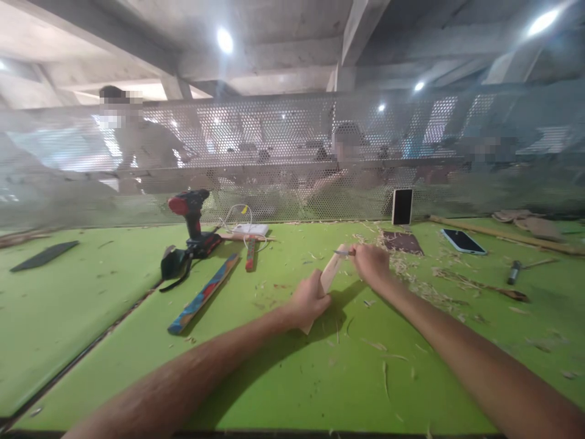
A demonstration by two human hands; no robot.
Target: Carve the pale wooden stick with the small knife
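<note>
One pale strip of wood (328, 279) lies ahead of us over the middle of the worktop (320, 393), its long axis slanting from near left to far right. Our left grip (309, 299) is closed around its nearer part, so from there most of the visible length runs forward and a little rightward; a short near end shows below the hand. We cannot tell whether that end touches the worktop.

At the far end, a small knife (342, 252) points left, its blade set across the strip rather than along it. Our right grip (371, 265) is closed around the handle, just right of the wood, so from this side the strip lies to the left. The left grip is the nearer one, being on the wood itself; the right reaches it only through the blade. Whether the edge bites, we cannot make out.

Farther out, wood shavings (404, 277) lie scattered, thickest beyond our right wrist. To the left of our hands we see a painted strip (203, 296), its axis slanting much like the wood's, with a cordless drill (194, 222) behind it. A flat phone (464, 241) lies off to the right, and a perforated screen (274, 183) stands behind the worktop.
</note>
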